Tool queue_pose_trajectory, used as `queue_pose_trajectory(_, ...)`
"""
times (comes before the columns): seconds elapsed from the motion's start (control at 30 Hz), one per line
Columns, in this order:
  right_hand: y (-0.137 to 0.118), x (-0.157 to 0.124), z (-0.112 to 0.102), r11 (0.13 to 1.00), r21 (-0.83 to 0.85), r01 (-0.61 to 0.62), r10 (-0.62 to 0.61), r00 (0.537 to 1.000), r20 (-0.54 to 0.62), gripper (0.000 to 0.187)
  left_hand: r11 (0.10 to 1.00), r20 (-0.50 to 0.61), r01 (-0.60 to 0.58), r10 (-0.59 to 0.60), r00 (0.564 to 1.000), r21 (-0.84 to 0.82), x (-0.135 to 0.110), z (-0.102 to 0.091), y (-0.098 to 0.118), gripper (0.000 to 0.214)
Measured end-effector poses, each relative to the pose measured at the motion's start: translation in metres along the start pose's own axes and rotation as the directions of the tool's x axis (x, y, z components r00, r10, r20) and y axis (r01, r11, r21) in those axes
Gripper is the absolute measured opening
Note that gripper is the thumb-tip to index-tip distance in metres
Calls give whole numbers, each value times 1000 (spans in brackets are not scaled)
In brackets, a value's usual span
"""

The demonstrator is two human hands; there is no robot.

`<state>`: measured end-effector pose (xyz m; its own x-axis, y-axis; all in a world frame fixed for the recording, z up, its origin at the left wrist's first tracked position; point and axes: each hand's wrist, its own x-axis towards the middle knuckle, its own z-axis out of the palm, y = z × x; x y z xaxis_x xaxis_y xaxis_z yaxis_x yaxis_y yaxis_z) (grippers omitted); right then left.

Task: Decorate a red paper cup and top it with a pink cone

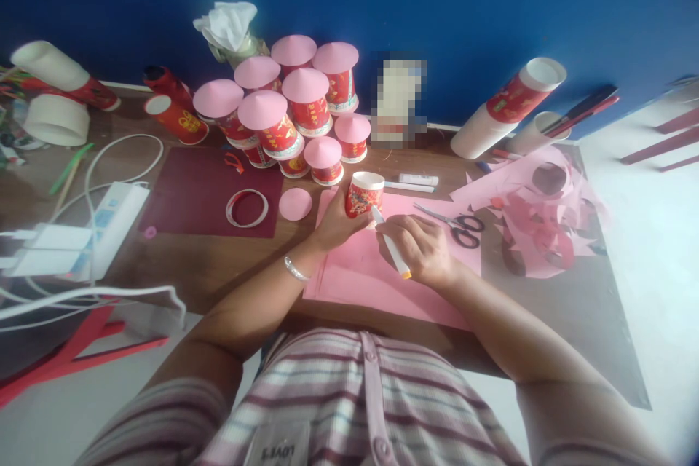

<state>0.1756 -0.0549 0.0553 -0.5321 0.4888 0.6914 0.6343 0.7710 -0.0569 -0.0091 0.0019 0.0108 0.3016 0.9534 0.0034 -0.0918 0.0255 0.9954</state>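
Observation:
My left hand [337, 224] is closed around a red patterned paper cup [363, 198], its white rim facing up. In my right hand [419, 246] is a white utility knife [394, 251] with an orange end. Its pointed tip rests at the cup's lower right side; whether it has pierced the wall I cannot tell. Beneath both hands lie pink paper sheets [376, 280]. Scissors [461, 226] with dark handles lie on the paper, right of my right hand. A flat pink paper disc [295, 204] is on the table to the left of the cup.
Several red cups with pink cone tops [263, 113] stand behind. A white-and-red ring [247, 208] lies on a maroon sheet [180, 189]. Pink paper scraps [538, 211] and a cup stack [507, 105] are at right. A white power strip [117, 222] with cables is at left.

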Motion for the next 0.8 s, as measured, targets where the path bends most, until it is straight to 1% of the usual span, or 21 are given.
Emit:
queue_pose_trajectory(0.13, 0, 1, 0, 1000, 0, 4, -4, 1000, -12, 19, 1000, -5, -6, 6, 1000, -11, 0, 0, 0, 54)
queue_pose_trajectory(0.37, 1, 0, 0, 1000, 15, -2, 2, 1000, 10, 20, 1000, -12, 5, -6, 1000, -18, 1, 0, 3, 50)
queue_pose_trajectory(0.63, 1, -2, 1, 1000, -11, -11, 11, 1000, 6, 22, 999, -25, -18, 19, 999, 30, 2, -1, -2, 50)
queue_pose_trajectory(0.73, 0, 0, -1, 1000, -11, -1, 1, 1000, -28, 22, 998, -22, -32, 33, 999, 56, 1, -1, -4, 52)
queue_pose_trajectory(0.8, 0, 1, -2, 1000, -12, 8, -8, 999, -42, 21, 992, -20, -62, 64, 998, 111, 0, 0, -4, 55)
